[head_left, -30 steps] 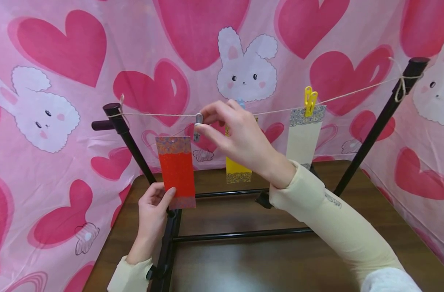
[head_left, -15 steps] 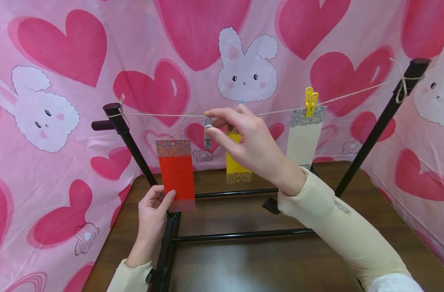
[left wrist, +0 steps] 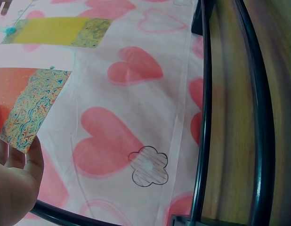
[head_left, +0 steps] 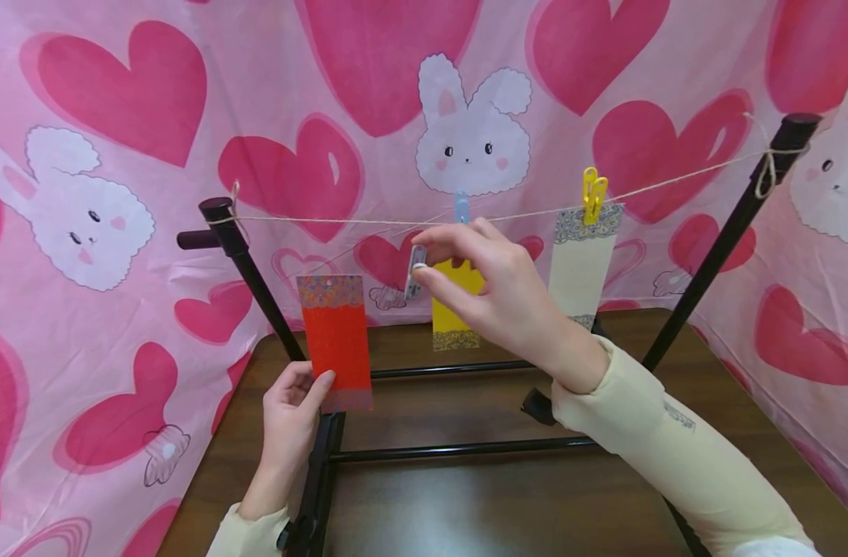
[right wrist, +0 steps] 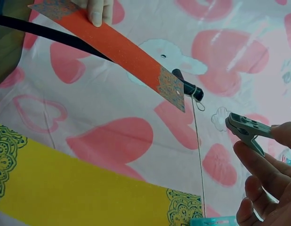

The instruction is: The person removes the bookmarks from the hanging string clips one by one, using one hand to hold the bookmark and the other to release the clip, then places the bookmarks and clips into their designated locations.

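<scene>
My left hand point(head_left: 285, 422) pinches a red card point(head_left: 336, 333) with patterned ends by its lower left edge, thumb in front. The card stands upright below the string point(head_left: 306, 220), its top end apart from it. Between thumb and fingers, my right hand point(head_left: 500, 290) pinches a grey clothespin point(head_left: 414, 272) just under the string, right of the red card. In the right wrist view the clothespin point(right wrist: 244, 129) points away from the fingertips with nothing in it. A yellow card point(head_left: 455, 340), partly hidden behind my right hand, hangs from a blue clothespin point(head_left: 462, 205).
A white card point(head_left: 580, 267) hangs farther right from a yellow clothespin point(head_left: 594, 193). The string is tied between the black frame's left post point(head_left: 246, 267) and right post point(head_left: 726, 232). The frame stands on a brown wooden table point(head_left: 452, 503), with a pink heart-and-rabbit cloth point(head_left: 257, 77) behind.
My right hand has moved right and down with the grey clothespin, away from the string, and the blue clothespin has come into sight. My left hand and the red card have sunk slightly.
</scene>
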`<action>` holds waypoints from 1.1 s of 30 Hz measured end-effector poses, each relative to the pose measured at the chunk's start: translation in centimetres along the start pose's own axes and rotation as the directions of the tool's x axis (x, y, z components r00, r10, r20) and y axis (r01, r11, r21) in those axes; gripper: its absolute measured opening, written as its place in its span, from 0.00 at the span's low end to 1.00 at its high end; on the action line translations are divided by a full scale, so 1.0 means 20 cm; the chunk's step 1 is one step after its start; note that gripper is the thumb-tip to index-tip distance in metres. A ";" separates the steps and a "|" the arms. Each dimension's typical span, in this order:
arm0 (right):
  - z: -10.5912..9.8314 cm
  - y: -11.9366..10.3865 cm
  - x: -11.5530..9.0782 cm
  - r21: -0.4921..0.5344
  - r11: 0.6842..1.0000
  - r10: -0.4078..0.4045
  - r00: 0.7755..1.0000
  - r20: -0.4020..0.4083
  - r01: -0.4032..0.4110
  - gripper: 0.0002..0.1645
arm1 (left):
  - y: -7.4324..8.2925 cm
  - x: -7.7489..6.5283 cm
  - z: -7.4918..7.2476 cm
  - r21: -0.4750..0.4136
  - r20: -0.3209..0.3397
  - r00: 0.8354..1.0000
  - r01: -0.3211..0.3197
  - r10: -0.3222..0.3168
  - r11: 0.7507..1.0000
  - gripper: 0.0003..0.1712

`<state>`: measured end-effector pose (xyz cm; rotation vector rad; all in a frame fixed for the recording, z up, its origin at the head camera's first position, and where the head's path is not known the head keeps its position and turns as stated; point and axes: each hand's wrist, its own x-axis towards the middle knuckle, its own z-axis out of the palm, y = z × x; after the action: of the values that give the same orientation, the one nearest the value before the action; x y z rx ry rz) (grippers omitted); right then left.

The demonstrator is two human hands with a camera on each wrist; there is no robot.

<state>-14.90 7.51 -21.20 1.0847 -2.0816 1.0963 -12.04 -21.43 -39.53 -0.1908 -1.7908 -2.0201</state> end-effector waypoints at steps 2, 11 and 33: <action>-0.01 0.00 -0.01 -0.005 1.000 0.003 1.000 -0.003 -0.003 0.23 | 0.00 -0.01 0.00 0.008 -0.003 1.000 0.005 -0.005 1.000 0.08; -0.04 0.01 -0.06 -0.015 0.999 0.046 0.999 -0.002 -0.046 0.23 | -0.01 -0.03 -0.01 0.025 -0.009 1.000 0.025 -0.025 0.999 0.09; -0.08 0.09 -0.16 0.001 0.999 0.037 0.999 0.012 -0.037 0.23 | -0.04 -0.07 -0.02 0.050 0.012 0.999 0.040 -0.040 0.998 0.08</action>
<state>-14.46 10.83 -23.48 1.0598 -2.1187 1.1115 -11.06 -21.38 -40.86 -0.1546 -1.8650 -2.0036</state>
